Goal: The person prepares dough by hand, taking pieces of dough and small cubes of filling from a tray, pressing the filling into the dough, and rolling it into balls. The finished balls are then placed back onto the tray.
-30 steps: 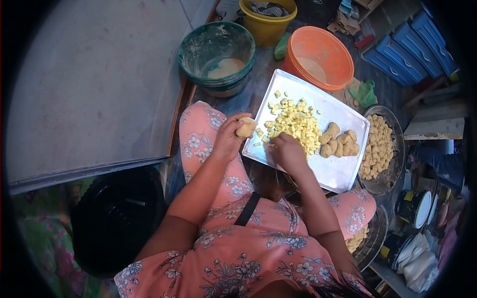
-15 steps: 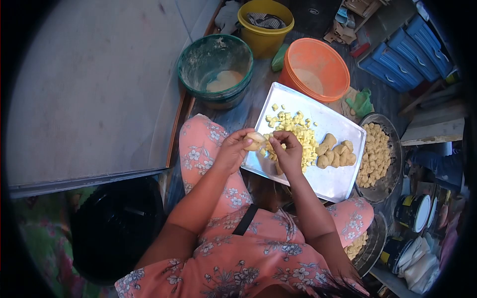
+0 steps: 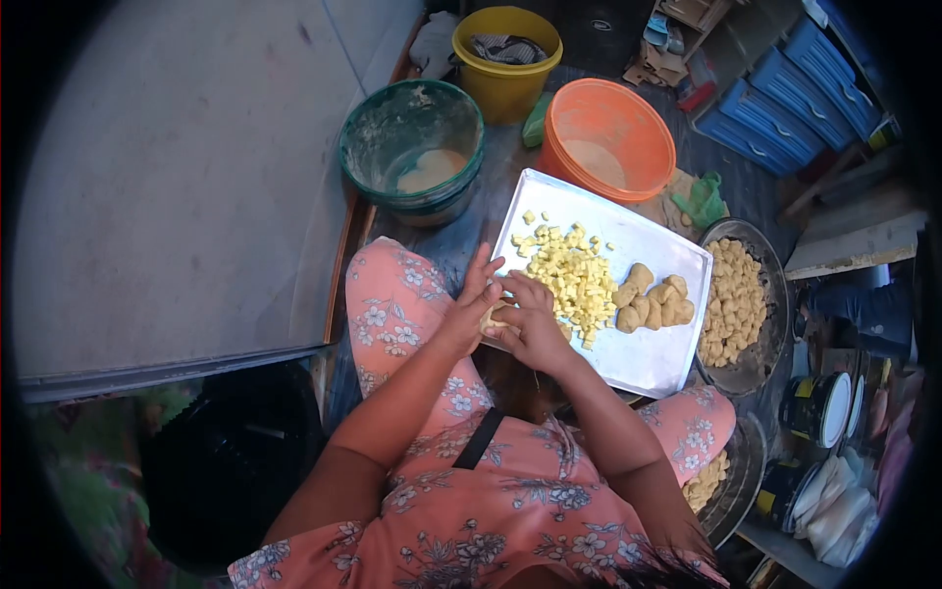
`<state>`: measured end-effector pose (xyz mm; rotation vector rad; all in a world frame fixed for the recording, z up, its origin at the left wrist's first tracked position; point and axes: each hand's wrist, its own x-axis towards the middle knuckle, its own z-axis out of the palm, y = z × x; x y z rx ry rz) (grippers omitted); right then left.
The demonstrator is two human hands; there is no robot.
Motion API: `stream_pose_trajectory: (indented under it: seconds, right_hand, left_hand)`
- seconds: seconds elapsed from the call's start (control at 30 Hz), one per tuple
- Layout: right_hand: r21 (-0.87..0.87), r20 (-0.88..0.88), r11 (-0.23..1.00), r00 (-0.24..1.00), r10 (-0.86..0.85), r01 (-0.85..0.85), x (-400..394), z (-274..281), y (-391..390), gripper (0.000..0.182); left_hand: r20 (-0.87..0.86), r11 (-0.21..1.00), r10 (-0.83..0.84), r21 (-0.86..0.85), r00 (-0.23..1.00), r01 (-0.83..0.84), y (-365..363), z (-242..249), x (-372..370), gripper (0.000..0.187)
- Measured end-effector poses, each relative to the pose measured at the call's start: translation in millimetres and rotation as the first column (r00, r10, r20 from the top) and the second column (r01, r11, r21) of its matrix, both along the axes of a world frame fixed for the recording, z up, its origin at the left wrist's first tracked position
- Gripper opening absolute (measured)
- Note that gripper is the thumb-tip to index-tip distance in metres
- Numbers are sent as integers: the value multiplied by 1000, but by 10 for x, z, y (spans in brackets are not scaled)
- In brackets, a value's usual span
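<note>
A small piece of pale dough point(image 3: 494, 319) is between my two hands, mostly covered by fingers. My left hand point(image 3: 468, 312) cups it from the left, with some fingers stretched upward. From the other side my right hand point(image 3: 535, 326) presses its fingers onto the dough. Just beyond my hands lies a metal tray point(image 3: 643, 365), tilted across my lap. Many small yellow cubes point(image 3: 577, 280), perhaps cheese, are heaped on it, with several tan dough lumps point(image 3: 669, 304) to their right.
A round pan point(image 3: 775, 339) full of dough balls sits right of the tray; another pan point(image 3: 751, 481) is by my knee. Behind stand a green basin point(image 3: 368, 128), a yellow bucket point(image 3: 505, 83) and an orange bucket point(image 3: 638, 123). A black tub point(image 3: 226, 471) is at lower left.
My right hand has moved left from the yellow cubes onto the dough in my left hand. My hands now overlap around it, slightly lower, off the tray's edge.
</note>
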<state>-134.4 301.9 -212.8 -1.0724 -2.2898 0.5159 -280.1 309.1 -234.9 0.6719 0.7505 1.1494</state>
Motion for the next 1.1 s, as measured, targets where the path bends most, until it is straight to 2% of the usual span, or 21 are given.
stream_pose_trajectory:
  seconds: [0.07,0.1,0.13,0.17,0.2,0.23,0.27,0.33,0.37,0.4,0.47,0.53,0.63,0.67,0.73,0.8,0.87,0.93,1.0,1.07,1.1]
  right_hand:
    - [-347,-376,928,926,-3,-138,53,-64,-27,29]
    - [-345,-375,929,927,-4,-135,115,-61,-51,29]
    - [-410,-413,912,886,-208,23,208,-27,-73,34]
    - [-482,-433,859,806,-403,171,324,12,-89,39]
    - [-324,-435,875,764,-476,360,489,68,-41,47]
    - [-291,-457,775,630,-628,561,743,6,4,42]
    - [-234,-517,726,550,-657,647,1057,60,58,32]
    - [-149,-495,468,344,-798,871,1596,265,85,21]
    - [280,-195,363,423,-885,889,1855,371,40,30]
    - [281,-193,362,422,-886,889,1867,411,41,30]
    - [372,-252,261,368,-895,891,1863,451,73,34]
    - [171,-213,632,654,-725,756,1776,355,91,35]
    - [-142,-199,874,852,-484,464,1387,142,74,29]
    - [-354,-117,859,894,-432,369,1249,189,29,30]
    - [-458,-84,871,967,-240,177,1095,122,-32,38]
    - [-507,-103,857,980,-172,97,1006,64,-98,45]
    - [-597,-192,801,960,-203,50,929,27,-86,46]
    - [-677,-274,736,931,-241,-9,874,-75,-61,47]
    - [-777,-540,589,718,-440,-224,833,-223,-30,45]
    - [-779,-557,576,693,-457,-247,783,-148,-43,43]
    - [-780,-574,566,666,-476,-268,768,-122,-47,41]
  left_hand:
    - [-10,998,-29,57,1000,30,52,-166,48,80]
    - [-205,981,55,192,977,-15,48,-253,109,61]
    - [-203,981,55,194,978,-15,57,-250,97,61]
    - [-393,966,-36,221,919,132,63,-232,74,54]
    - [-570,936,-111,216,814,279,50,-220,66,48]
    - [-716,897,27,326,697,300,-4,-115,129,29]
    - [-717,897,24,324,697,302,-52,-126,136,29]
    - [-881,708,60,369,470,602,-131,-149,159,26]
    - [-891,659,67,378,449,650,-167,-127,193,29]
    - [-890,659,65,378,452,650,-203,-111,247,29]
    - [-957,630,101,273,272,727,-267,-88,376,33]
    - [-933,592,236,361,273,721,-309,-276,488,35]
    - [-900,557,425,341,92,758,-320,-370,558,30]
    - [-928,601,358,316,106,735,-304,-348,553,26]
    - [-949,640,290,285,119,714,-271,-301,522,21]
    - [-841,786,161,426,516,449,-230,-250,465,16]
    - [-795,862,17,319,606,394,-165,-209,428,16]
    - [-504,946,-241,70,829,318,-124,-313,394,17]
    - [-379,948,-240,108,894,300,-112,-423,394,19]
    - [-118,969,-245,12,962,248,-111,-271,386,26]
    - [-118,969,-243,11,963,246,-106,-270,378,26]
